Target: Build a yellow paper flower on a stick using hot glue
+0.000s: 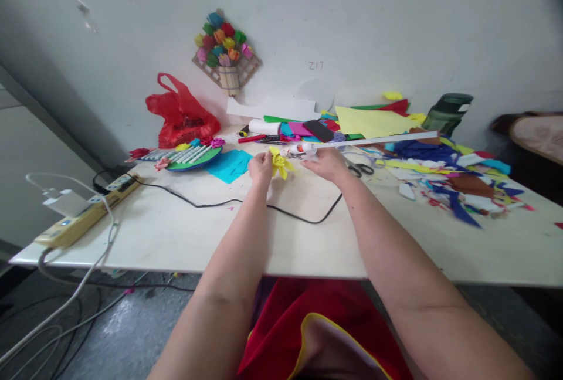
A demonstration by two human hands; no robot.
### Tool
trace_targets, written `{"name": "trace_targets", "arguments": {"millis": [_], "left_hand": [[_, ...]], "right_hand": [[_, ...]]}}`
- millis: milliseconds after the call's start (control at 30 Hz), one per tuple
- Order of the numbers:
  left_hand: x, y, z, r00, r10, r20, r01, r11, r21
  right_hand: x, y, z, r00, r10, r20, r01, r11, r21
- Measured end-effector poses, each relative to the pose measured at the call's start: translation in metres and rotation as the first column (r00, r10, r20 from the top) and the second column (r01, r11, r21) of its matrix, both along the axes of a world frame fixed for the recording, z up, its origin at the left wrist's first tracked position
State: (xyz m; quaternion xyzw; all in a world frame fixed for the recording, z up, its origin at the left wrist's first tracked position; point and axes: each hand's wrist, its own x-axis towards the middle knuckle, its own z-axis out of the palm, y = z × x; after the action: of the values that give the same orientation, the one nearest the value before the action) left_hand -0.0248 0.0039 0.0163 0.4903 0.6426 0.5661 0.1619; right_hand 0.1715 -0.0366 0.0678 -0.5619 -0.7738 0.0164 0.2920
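My left hand [260,168] is closed, pinching a yellow paper flower [280,160] at its side. My right hand [326,165] is wrapped round a white hot glue gun [299,149], whose front end is close to the flower. A long white glue stick [378,141] sticks out from the back of the gun, reaching far to the right. Whether the nozzle touches the petals I cannot tell. A black cord [290,213] runs across the table towards my right wrist. Scissors [361,169] lie just right of that wrist.
At left are a power strip [88,213], a green disc [197,160] with white rolls and paper flowers, and a red plastic bag [180,113]. Blue paper [229,166] lies near my left hand. Paper scraps [466,186] and a green bottle [448,113] are at right.
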Motion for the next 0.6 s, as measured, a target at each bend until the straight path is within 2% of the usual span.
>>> {"name": "trace_targets", "arguments": {"millis": [167, 267, 367, 500, 567, 600], "left_hand": [[-0.001, 0.001, 0.0, 1.0, 0.0, 0.028, 0.0, 1.0, 0.0], [-0.003, 0.003, -0.001, 0.998, -0.006, 0.062, 0.006, 1.0, 0.001], [-0.004, 0.004, -0.002, 0.992, -0.025, 0.126, 0.024, 1.0, 0.008], [-0.006, 0.004, -0.001, 0.965, -0.035, 0.259, 0.03, 0.999, 0.024], [-0.007, 0.004, 0.0, 0.948, -0.03, 0.318, 0.02, 0.999, 0.035], [-0.008, 0.003, 0.001, 0.939, -0.026, 0.342, 0.012, 0.999, 0.043]], "right_hand": [[0.002, 0.002, 0.0, 0.975, 0.039, -0.218, -0.055, 0.996, -0.068], [0.004, 0.002, -0.001, 0.907, 0.07, -0.415, -0.135, 0.982, -0.13], [0.007, 0.002, -0.004, 0.761, 0.125, -0.636, -0.295, 0.94, -0.168], [0.013, 0.002, -0.008, 0.52, 0.184, -0.834, -0.481, 0.87, -0.108], [0.015, 0.003, -0.009, 0.457, 0.191, -0.869, -0.522, 0.849, -0.088], [0.016, 0.003, -0.01, 0.452, 0.195, -0.87, -0.527, 0.846, -0.085]]}}
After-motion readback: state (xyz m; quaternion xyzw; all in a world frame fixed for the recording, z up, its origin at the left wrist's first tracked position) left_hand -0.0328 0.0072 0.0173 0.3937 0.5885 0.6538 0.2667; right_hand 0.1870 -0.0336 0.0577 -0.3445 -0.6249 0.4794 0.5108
